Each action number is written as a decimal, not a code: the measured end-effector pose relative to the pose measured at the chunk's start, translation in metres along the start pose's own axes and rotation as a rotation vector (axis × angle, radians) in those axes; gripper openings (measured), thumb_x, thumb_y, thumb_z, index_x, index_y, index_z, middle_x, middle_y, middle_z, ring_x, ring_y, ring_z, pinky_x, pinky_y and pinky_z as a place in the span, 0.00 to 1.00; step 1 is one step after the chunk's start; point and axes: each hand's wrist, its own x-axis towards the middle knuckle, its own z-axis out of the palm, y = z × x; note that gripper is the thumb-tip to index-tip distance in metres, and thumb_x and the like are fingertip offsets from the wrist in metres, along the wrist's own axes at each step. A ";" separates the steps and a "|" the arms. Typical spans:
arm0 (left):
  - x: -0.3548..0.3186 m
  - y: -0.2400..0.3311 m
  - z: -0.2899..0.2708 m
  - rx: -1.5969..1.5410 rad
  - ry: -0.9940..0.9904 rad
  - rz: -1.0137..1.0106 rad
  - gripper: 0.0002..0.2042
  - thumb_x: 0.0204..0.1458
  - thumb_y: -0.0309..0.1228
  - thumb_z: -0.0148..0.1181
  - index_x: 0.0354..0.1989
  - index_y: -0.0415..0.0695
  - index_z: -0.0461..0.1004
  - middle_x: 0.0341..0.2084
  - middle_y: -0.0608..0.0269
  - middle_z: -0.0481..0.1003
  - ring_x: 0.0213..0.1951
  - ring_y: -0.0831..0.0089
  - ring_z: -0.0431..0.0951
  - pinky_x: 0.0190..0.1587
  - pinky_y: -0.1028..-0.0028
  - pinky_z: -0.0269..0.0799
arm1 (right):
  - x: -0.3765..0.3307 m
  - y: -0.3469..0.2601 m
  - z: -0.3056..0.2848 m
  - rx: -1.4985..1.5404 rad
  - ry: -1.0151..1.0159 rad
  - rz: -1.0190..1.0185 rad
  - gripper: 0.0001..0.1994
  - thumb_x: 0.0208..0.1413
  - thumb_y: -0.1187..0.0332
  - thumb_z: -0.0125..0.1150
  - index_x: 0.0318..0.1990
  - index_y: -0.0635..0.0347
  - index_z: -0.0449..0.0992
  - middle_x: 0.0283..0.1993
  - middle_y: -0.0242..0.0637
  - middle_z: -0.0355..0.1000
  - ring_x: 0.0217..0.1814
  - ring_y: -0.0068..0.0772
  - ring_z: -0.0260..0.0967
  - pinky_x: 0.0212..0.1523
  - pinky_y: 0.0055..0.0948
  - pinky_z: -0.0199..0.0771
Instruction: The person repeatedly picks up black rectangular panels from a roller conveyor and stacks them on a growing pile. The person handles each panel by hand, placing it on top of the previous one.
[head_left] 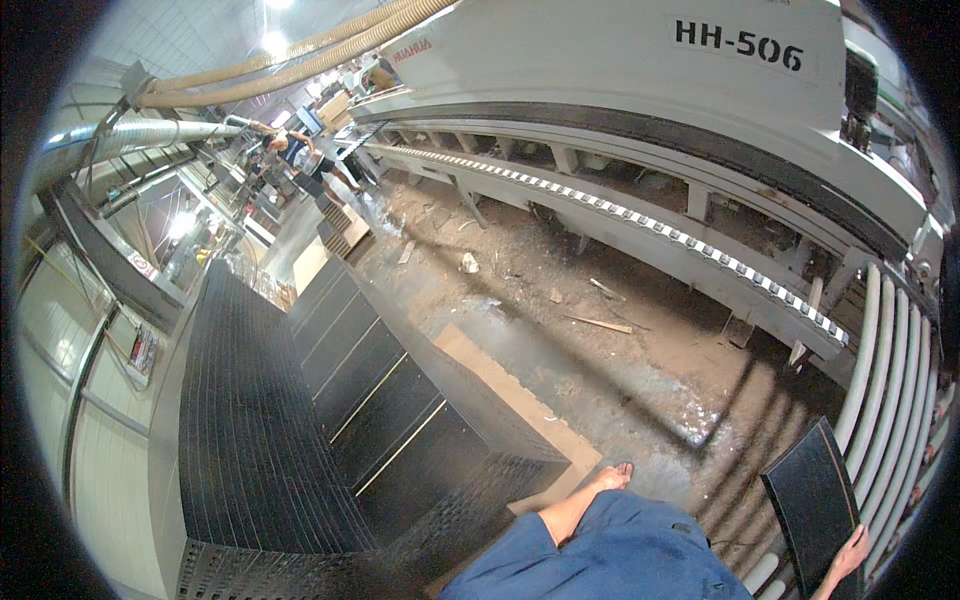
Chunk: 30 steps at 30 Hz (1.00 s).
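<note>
My right hand (851,552), at the lower right, is closed on the edge of a dark rectangular panel (808,495). The panel is tilted, and grey rollers lie behind and beside it. Close to my blue clothing, my left hand (613,476) shows small, its fingers seemingly loosely extended with nothing in them. Left of it stands a big stack of black panels (400,420), set in several rows. A taller pile of dark panels (255,410) rises on its far left side.
A long grey machine (600,70) with a toothed white strip (600,210) runs along the right. Several grey rollers (880,400) stand at its near end. Scraps and dust litter the floor (520,290). Another person (295,150) stands at the far end. Brown board (520,410) borders the stack.
</note>
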 end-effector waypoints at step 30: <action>-0.058 0.013 -0.001 0.044 0.090 -0.024 0.17 0.55 0.45 0.55 0.37 0.44 0.82 0.38 0.56 0.76 0.41 0.68 0.75 0.43 0.65 0.69 | 0.004 0.011 0.006 -0.002 -0.004 -0.039 0.25 0.69 0.52 0.44 0.56 0.68 0.73 0.56 0.53 0.72 0.58 0.54 0.66 0.60 0.42 0.63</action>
